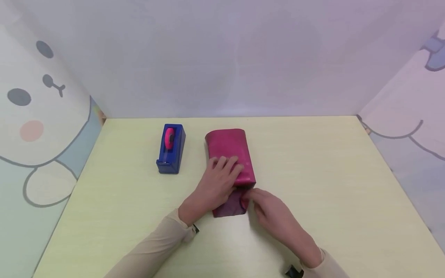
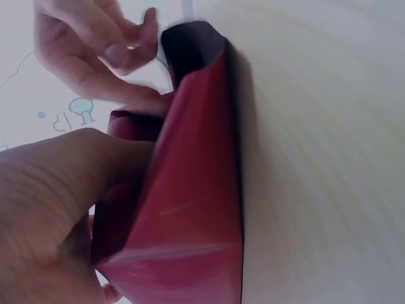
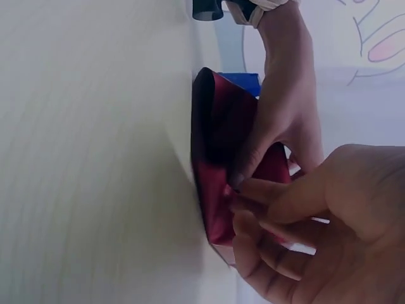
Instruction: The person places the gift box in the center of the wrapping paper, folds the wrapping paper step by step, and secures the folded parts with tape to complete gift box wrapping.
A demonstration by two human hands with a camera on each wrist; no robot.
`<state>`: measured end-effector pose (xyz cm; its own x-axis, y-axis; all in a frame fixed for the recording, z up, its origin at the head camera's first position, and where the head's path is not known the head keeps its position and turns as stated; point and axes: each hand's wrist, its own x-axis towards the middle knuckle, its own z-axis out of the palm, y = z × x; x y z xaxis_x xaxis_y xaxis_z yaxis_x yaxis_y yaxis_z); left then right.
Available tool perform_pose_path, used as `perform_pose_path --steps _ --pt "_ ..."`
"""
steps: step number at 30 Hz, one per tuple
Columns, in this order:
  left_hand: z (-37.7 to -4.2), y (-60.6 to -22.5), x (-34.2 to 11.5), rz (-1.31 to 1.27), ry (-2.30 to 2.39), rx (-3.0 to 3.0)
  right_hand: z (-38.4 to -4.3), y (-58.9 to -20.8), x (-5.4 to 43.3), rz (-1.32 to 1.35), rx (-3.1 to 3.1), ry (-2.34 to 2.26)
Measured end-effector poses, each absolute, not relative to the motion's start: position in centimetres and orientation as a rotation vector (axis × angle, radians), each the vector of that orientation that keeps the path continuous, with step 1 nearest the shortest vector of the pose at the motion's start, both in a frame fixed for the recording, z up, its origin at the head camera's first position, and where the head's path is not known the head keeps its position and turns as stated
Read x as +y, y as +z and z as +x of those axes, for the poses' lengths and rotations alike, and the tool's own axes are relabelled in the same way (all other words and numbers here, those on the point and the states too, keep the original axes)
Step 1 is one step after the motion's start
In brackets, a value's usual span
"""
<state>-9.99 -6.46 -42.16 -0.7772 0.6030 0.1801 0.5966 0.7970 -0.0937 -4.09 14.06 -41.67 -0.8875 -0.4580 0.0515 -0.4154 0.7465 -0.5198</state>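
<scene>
A boxy parcel in glossy red wrapping paper (image 1: 227,143) lies lengthwise on the table. Across its top my left hand (image 1: 215,185) holds it, fingers spread over the upper face and the thumb bent down over the near end. At that end the paper sticks out toward me as a darker flap (image 1: 227,206), and in the left wrist view a side fold (image 2: 193,47) stands out open. My right hand (image 1: 274,216) is at the right corner, a fingertip pressing the paper inward. In the right wrist view, its fingers (image 3: 250,247) overlap the folded end, close to my left thumb.
A blue tape dispenser (image 1: 170,162) with a pink roll (image 1: 169,138) stands left of the parcel. Pale partitions (image 1: 236,58) border the pale wooden table (image 1: 330,166) at the back and sides, the side ones printed with cartoon animals.
</scene>
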Motion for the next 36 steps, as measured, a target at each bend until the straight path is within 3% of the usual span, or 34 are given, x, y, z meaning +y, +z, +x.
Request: perform_pose_path --steps 7,16,23,29,36 --pt "-10.1 -42.3 -6.4 -0.937 0.041 -2.785 -3.6 -41.4 15.0 -0.568 2.926 -0.709" --pt "-10.0 -42.1 -6.4 -0.935 0.045 -2.791 -5.1 -42.1 15.7 -1.211 3.077 -0.289" --pt "-10.0 -42.2 -6.4 -0.953 0.053 -2.781 -6.7 -42.5 15.6 -1.368 3.047 -0.128" --pt "-9.9 -42.2 -6.4 -0.956 0.059 -2.759 -7.2 -43.3 15.1 -1.286 3.104 -0.406" --pt "-10.0 -42.4 -6.5 -0.951 0.04 -2.753 -6.7 -43.1 13.7 -0.943 3.106 -0.66"
